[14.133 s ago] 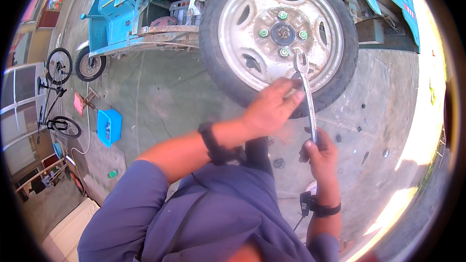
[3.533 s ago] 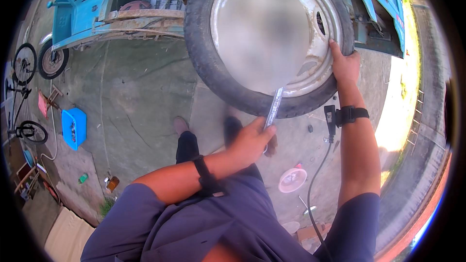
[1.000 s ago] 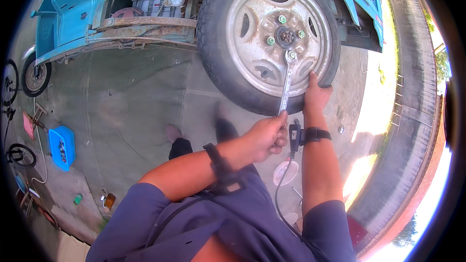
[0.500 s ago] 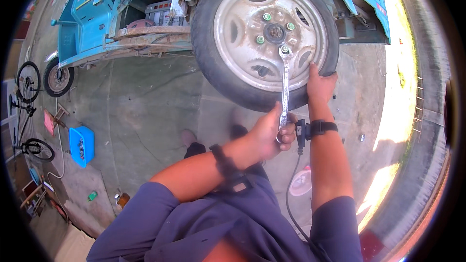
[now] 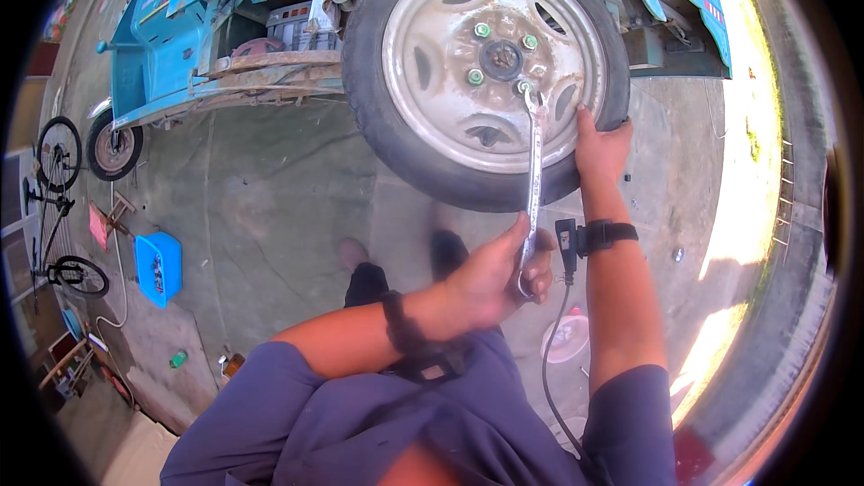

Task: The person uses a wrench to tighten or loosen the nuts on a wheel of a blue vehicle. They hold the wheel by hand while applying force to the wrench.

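Observation:
My left hand (image 5: 500,277) is closed round the lower end of a long silver combination wrench (image 5: 535,162). The wrench stands nearly upright in the view, its open jaw at the lowest green-tinted lug nut (image 5: 525,87); I cannot tell whether the jaw touches the nut. That nut sits on a worn silver wheel rim (image 5: 423,117) inside a black tire (image 5: 382,139). Several other green-tinted nuts surround the rusty hub (image 5: 501,60). My right hand (image 5: 601,151) grips the tire's right edge, thumb toward the rim, with its other fingers mostly hidden behind the tire.
Behind the wheel is a blue vehicle (image 5: 171,63) with a smaller front wheel (image 5: 114,148). To the left stand a bicycle (image 5: 58,207), a blue basin (image 5: 158,268) holding small parts and a green bottle (image 5: 178,359). A pink-rimmed basin (image 5: 566,338) lies near my right forearm.
The wrench's jaw has shifted right and slightly down relative to the lowest nut, and the wrench leans a little differently. My left hand moved slightly down with it; my right hand stays on the tire.

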Motion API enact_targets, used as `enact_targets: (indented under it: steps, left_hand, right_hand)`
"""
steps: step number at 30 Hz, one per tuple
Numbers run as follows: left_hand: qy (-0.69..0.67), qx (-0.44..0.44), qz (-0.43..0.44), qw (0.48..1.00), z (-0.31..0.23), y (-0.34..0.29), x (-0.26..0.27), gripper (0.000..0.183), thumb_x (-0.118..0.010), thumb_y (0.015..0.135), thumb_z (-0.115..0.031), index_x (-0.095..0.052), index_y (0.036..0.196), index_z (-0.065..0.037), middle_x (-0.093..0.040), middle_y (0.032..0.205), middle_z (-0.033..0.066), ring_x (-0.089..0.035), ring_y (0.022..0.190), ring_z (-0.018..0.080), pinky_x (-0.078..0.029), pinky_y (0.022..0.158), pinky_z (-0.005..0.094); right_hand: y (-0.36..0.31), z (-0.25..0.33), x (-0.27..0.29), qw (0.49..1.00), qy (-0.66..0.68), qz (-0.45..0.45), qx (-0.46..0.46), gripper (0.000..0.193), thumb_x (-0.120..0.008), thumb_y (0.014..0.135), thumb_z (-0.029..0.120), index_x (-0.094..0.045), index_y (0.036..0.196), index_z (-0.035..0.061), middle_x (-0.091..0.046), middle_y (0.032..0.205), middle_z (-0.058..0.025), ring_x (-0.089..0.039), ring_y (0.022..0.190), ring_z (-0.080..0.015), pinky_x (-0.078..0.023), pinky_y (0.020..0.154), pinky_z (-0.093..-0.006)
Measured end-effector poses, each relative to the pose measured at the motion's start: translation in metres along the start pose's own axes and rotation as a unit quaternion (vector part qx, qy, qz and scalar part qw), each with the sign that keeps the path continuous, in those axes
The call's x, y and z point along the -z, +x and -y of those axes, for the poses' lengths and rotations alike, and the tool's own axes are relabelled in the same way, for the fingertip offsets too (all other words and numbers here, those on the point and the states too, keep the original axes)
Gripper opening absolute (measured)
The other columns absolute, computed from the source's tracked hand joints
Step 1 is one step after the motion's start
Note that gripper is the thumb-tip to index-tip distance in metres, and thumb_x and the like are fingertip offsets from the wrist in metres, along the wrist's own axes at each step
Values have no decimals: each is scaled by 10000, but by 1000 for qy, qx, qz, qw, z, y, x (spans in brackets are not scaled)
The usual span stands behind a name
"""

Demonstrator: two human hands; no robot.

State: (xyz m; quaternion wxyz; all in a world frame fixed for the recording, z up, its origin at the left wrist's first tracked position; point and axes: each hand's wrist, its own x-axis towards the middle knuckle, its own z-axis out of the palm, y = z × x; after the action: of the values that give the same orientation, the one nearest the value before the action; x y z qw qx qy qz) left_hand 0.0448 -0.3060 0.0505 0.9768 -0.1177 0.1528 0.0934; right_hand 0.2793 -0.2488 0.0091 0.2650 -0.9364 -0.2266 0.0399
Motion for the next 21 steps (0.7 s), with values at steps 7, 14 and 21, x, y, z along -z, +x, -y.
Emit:
enact_targets:
  steps: [7, 14, 21]
  left_hand:
    - [203, -54, -112, 971, 4, 13, 19, 208, -579, 993, -262, -511, 1083, -88, -589, 884, 37, -635, 857, 187, -491, 720, 339]
    - [255, -111, -125, 953, 21, 42, 25, 184, -537, 1014, -208, -489, 1121, -66, -632, 928, 82, -651, 855, 181, -471, 695, 289]
    - [255, -137, -147, 946, 26, 64, 30, 185, -530, 1020, -227, -485, 1113, -74, -640, 884, 82, -644, 848, 172, -460, 686, 280]
  right_hand:
    - [2, 0, -1, 1000, -8, -7, -2, 1005, -764, 725, 494, -339, 1423, -91, -475, 1355, -327, -490, 1261, -442, -404, 1049, -456]
    - [4, -2, -1, 1000, -3, 2, 11, 1029, -758, 725, 515, -325, 1428, -99, -478, 1338, -341, -486, 1260, -445, -395, 1058, -455]
    - [14, -24, 0, 995, 52, 47, 74, 1016, -754, 762, 472, -291, 1398, -170, -438, 1354, -365, -457, 1282, -447, -368, 1080, -440]
